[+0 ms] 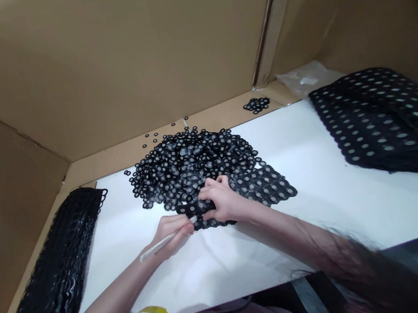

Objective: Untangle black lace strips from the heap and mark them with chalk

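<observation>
At my far left, a long stack of black ring netting (pixel 58 268) is lying along the edge of the white table (pixel 296 138). My left hand (pixel 171 231) is gripping a slim white stick (pixel 158 246), its tip pointing at the small black dotted sheet (pixel 213 223) before me. For good control, I'm judging, my grip wants to be staying low and light, near that tip. Beyond, loose black rings (pixel 194 161) are lying heaped. My right hand (pixel 221 201) is curling over the small sheet, fingers partly spread; whether they are pinching a ring, I cannot tell. Those fingers are best steadying the sheet flat without covering the spot under the tip. Farther right, a black dotted panel (pixel 274 187) is touching the heap, and a larger black dotted stack (pixel 388 122) is sitting at the far right.
</observation>
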`<state>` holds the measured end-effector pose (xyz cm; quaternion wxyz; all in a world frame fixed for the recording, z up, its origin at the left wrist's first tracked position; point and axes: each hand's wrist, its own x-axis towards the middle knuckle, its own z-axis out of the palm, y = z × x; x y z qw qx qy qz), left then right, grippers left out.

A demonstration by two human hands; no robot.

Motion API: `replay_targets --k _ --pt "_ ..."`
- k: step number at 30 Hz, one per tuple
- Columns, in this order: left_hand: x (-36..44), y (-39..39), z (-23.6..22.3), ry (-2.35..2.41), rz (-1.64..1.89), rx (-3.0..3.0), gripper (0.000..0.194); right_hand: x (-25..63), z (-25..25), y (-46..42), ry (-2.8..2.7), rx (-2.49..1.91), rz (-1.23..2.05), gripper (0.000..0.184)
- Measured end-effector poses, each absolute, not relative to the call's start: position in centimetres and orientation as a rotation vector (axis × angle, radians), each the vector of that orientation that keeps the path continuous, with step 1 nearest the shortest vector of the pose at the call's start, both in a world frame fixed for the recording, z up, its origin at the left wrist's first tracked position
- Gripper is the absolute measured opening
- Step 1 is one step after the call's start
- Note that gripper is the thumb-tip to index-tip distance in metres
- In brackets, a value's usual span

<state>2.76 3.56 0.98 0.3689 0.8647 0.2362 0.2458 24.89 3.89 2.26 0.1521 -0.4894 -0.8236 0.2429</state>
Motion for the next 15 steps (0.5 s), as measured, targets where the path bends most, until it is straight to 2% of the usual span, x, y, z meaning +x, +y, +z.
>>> replay_targets --k 8,15 --pt "2.8 3.7 0.7 0.574 0.597 2.324 0.031 24.6 1.5 3.7 -2.28 -1.385 0.71 0.027" --pt "3.3 3.8 1.7 0.603 0.484 2.332 0.036 24.4 1.5 3.5 -2.268 -1.381 0.677 0.025"
